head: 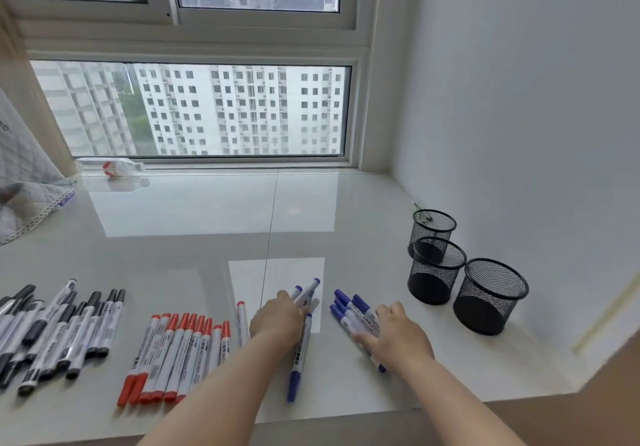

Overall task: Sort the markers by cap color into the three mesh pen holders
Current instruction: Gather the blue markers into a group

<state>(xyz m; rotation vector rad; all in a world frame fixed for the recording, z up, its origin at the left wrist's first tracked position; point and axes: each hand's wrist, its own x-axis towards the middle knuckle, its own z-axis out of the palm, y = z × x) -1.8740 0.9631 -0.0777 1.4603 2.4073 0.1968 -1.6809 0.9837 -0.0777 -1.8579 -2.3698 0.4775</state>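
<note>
The left hand (277, 321) curls around a couple of blue-capped markers (304, 295) whose caps stick out past the knuckles toward the window, while another blue marker (298, 355) lies lengthwise just under and beside that hand on the glossy white sill (194, 231). The right hand (398, 333) lies flat, fingers fairly straight, pressing on a small bunch of blue markers (349, 310) with caps pointing up-left. To the left, the red-capped markers (173, 352) lie in a rough row, with 1 red marker (242, 322) apart from them, just beside the left hand. Further left sits the heap of black-capped markers (59, 331). The 3 black mesh pen holders (438, 272) stand upright at the right near the wall, clustered and holding no markers. A plastic bottle (110, 165) lies by the window frame, and grey quilted fabric (24, 182) drapes at the far left.
</note>
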